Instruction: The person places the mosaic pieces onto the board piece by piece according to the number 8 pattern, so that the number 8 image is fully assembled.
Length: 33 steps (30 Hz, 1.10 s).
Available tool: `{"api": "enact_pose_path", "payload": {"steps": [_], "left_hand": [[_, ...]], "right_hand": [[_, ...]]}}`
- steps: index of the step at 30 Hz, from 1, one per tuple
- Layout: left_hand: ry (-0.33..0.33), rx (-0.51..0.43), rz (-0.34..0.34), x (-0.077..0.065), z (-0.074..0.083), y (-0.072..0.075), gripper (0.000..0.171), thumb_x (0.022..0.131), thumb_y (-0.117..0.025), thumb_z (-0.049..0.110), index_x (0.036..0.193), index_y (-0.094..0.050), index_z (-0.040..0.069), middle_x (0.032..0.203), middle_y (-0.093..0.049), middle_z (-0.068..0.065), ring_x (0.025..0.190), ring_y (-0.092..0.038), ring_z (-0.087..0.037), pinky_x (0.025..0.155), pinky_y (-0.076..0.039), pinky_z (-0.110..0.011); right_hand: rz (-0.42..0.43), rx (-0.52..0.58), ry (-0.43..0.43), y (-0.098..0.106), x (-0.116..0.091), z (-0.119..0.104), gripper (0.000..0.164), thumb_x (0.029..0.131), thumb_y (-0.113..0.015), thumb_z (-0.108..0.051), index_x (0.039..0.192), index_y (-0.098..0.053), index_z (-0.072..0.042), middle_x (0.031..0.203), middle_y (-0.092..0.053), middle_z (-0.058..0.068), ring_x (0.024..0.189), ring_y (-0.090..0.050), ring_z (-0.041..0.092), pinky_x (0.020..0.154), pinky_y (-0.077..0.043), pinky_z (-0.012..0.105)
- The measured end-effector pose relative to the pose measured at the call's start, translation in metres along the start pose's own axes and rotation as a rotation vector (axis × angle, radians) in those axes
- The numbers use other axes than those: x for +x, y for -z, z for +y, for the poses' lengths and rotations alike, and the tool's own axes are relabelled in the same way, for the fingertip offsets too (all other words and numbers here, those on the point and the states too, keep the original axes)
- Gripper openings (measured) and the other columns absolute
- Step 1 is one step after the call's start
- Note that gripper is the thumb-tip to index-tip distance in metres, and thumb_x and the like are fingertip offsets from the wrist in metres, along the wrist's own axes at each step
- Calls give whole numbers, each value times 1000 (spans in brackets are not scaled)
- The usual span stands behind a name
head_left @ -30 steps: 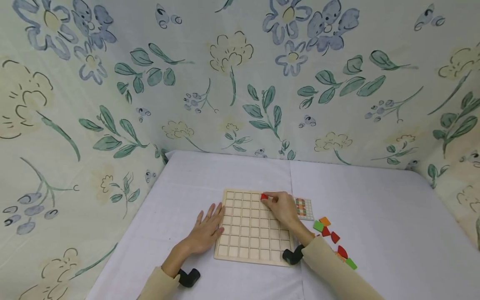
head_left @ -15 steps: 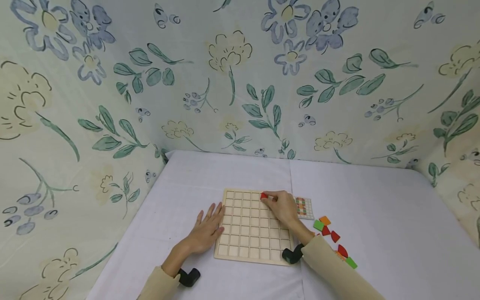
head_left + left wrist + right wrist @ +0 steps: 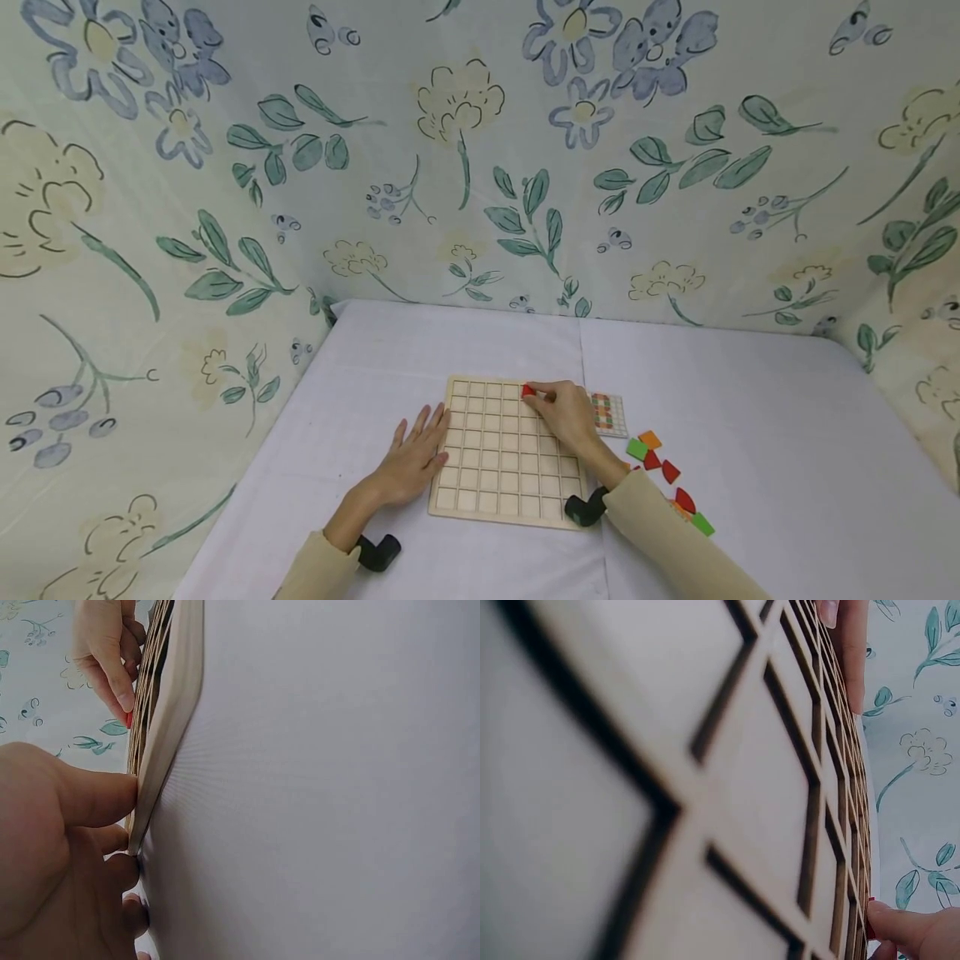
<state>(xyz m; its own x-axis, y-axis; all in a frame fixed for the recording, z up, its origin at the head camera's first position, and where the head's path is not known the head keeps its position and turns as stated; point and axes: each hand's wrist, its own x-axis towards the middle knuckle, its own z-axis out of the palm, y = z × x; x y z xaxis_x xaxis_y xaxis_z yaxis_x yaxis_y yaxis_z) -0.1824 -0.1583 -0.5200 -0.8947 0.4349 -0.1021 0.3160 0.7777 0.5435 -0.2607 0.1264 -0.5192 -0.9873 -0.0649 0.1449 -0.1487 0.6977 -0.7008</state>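
Note:
A square wooden grid board lies flat on the table in the head view. At its far edge, toward the right, my right hand pinches a small red piece between thumb and fingers, over a cell of the top row. My left hand rests against the board's left edge with its fingers spread and fairly straight. In the left wrist view, the left thumb touches the board's side. The right wrist view shows the grid close up, and the red piece is mostly hidden behind the fingertips.
A small pattern card lies just right of the board. Loose red, green and orange pieces, such as an orange one and a green one, are scattered beside the right forearm. A floral cloth hangs behind the white-covered table.

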Motion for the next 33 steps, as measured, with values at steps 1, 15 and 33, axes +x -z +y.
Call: {"api": "enact_pose_path", "payload": {"steps": [1, 15, 33], "left_hand": [[0, 1, -1, 0, 1, 0, 63, 112, -42, 22, 165, -14, 1, 175, -7, -17, 163, -1, -40, 127, 2, -67], [-2, -5, 0, -1, 2, 1, 63, 112, -42, 21, 165, -15, 1, 175, -8, -17, 163, -1, -40, 127, 2, -67], [3, -5, -2, 0, 3, 1, 63, 112, -42, 21, 165, -15, 0, 175, -8, -17, 163, -1, -40, 127, 2, -68]], "right_hand": [[-3, 1, -2, 0, 0, 0, 30, 93, -79, -25, 120, -79, -11, 48, -46, -3, 42, -26, 7, 40, -20, 20], [-48, 11, 0, 1, 0, 2, 31, 96, -76, -23, 125, -77, -14, 46, -48, 1, 43, -22, 8, 41, -20, 21], [-37, 45, -22, 0, 2, 2, 29, 95, -77, -23, 122, -78, -12, 48, -50, 0, 43, -27, 9, 41, -22, 21]]}}
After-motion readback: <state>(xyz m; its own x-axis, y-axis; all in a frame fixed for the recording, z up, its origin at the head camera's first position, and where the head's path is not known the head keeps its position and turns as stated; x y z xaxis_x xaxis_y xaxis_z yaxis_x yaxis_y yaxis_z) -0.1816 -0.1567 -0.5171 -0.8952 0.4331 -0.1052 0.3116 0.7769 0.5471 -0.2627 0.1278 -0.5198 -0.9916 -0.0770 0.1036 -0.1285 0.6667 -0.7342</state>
